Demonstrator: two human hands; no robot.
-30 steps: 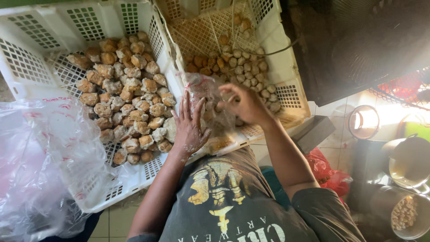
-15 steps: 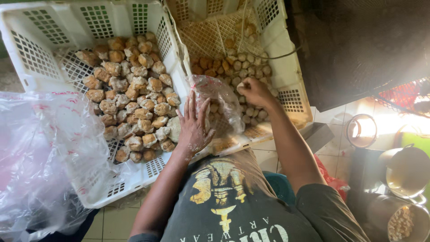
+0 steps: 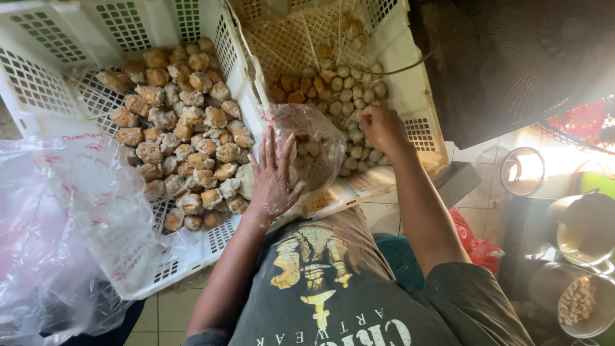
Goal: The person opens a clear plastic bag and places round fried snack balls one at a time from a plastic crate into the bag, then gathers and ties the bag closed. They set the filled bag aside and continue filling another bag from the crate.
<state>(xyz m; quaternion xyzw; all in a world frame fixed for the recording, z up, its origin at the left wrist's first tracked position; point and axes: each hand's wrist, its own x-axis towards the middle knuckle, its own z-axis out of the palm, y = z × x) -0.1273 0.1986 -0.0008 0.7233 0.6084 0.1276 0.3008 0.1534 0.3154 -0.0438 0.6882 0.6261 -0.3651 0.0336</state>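
From the head camera, your left hand point(image 3: 274, 176) lies flat with fingers spread against the side of the clear plastic bag point(image 3: 306, 148), which sits on the shared rims of the two crates, partly filled with pale lumps. That grip is wide, a steadying press and not a clasp. Your right hand point(image 3: 380, 127) is down among the small round pieces point(image 3: 349, 96) in the cream crate point(image 3: 419, 109), fingers curled; whether it has closed on any pieces you cannot tell.

I judge the bag thin, soft and slippery, with no stiffness of its own: it will sag wherever you leave it unsupported. Take it at the gathered mouth, or cup it from below; a pinch on the side wall may stretch or tear the film. The browned chunks point(image 3: 186, 144) in the white crate point(image 3: 38, 70) look light and crumbly, so handle them loosely.

Against the frame half a second ago, your right hand has left the bag's upper edge and moved further right into the cream crate. Your left hand has kept its place on the bag. A loose plastic sheet point(image 3: 57, 230) lies at the lower left as before.
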